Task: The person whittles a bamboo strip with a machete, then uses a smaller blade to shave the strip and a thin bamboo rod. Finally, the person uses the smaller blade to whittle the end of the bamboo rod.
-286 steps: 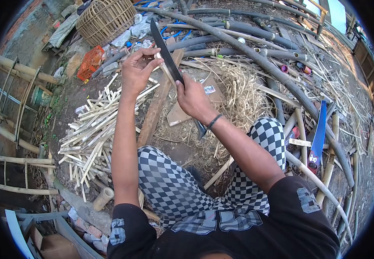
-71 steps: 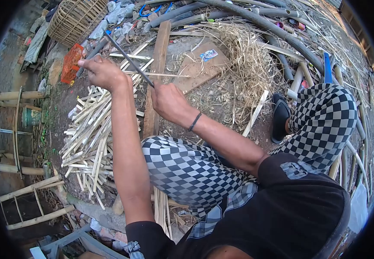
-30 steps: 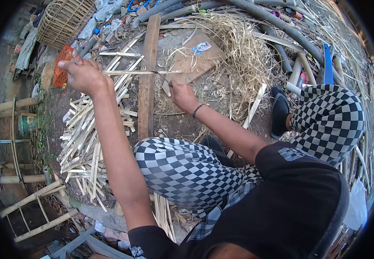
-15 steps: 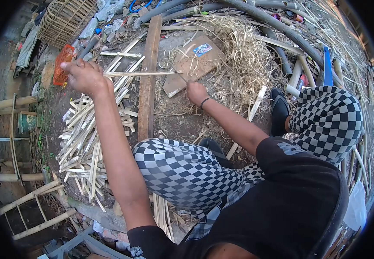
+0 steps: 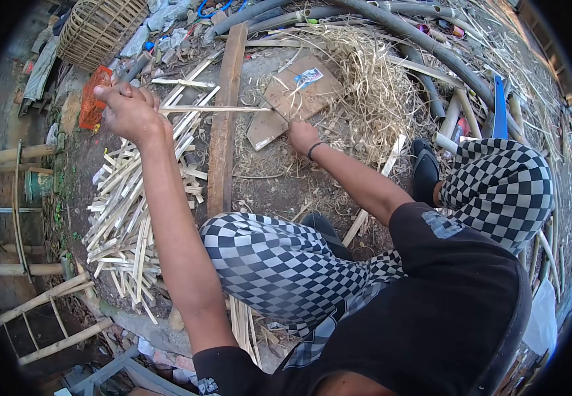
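My left hand (image 5: 132, 113) is closed around one end of a thin bamboo strip (image 5: 216, 108), held out level to the right. In my right hand (image 5: 304, 138), fingers wrapped tight, is a knife (image 5: 277, 109); its handle is mostly hidden by the fist. The narrow blade meets the strip near its far end. Beneath the blade lies a brown board (image 5: 316, 104) with a bright label and curled shavings on it. The strip passes above a long wooden plank (image 5: 223, 142). Below my left forearm, a pile of split bamboo strips (image 5: 124, 218) spreads over the ground.
A heap of curly shavings (image 5: 382, 82) lies right of the board. Bamboo poles (image 5: 425, 43) cross the far side. A blue saw (image 5: 500, 109) stands by my right knee. An orange plastic basket (image 5: 94, 99) and a woven bamboo basket (image 5: 98, 36) are at the far left.
The knife blade has shifted slightly up and left along the strip, and its angle differs. Fresh curled shavings now show over the board. My left hand still grips the strip's end.
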### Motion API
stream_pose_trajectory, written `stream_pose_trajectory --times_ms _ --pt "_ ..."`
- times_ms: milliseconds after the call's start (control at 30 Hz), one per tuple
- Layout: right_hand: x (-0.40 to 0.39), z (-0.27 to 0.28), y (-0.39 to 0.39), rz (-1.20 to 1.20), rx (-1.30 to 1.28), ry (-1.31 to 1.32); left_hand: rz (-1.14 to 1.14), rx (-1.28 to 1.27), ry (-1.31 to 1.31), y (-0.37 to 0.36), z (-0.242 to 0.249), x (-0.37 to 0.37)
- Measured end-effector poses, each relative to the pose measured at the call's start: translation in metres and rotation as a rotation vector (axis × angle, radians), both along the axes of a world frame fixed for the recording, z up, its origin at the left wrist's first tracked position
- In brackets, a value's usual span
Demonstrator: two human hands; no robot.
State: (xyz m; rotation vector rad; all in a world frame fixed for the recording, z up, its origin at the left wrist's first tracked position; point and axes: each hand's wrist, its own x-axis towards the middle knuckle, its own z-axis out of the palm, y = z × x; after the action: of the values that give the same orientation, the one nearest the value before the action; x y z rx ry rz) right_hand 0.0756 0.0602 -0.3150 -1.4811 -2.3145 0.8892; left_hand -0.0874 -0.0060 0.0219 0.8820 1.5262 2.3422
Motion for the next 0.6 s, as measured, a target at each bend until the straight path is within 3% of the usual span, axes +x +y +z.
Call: stream_pose_trajectory --times_ms 67,200,267,367,433,567,600 --pt "-0.006 0.008 0.011 0.055 -0.096 -0.101 0.002 -0.008 0.014 0.002 0.002 0.000" --pt "-0.002 0.091 -0.010 0.161 -0.002 -0.087 -0.021 -0.021 0.014 0.009 0.006 0.006" --pt "-0.004 0.100 -0.021 0.170 0.111 0.113 -0.023 -0.023 0.023 0.008 0.004 0.006" --pt "0.010 0.041 -0.021 0.088 0.042 0.089 -0.047 -0.022 0.015 0.004 0.002 0.003" --pt "0.021 -0.014 -0.015 -0.094 -0.080 -0.093 -0.051 -0.010 0.021 0.002 0.002 -0.001" --pt "0.022 0.004 -0.002 0.012 -0.133 -0.204 -0.090 -0.014 -0.051 -0.004 -0.003 -0.009" --pt "0.020 0.005 0.000 0.013 -0.165 -0.197 -0.247 0.002 -0.038 -0.006 -0.003 -0.016"
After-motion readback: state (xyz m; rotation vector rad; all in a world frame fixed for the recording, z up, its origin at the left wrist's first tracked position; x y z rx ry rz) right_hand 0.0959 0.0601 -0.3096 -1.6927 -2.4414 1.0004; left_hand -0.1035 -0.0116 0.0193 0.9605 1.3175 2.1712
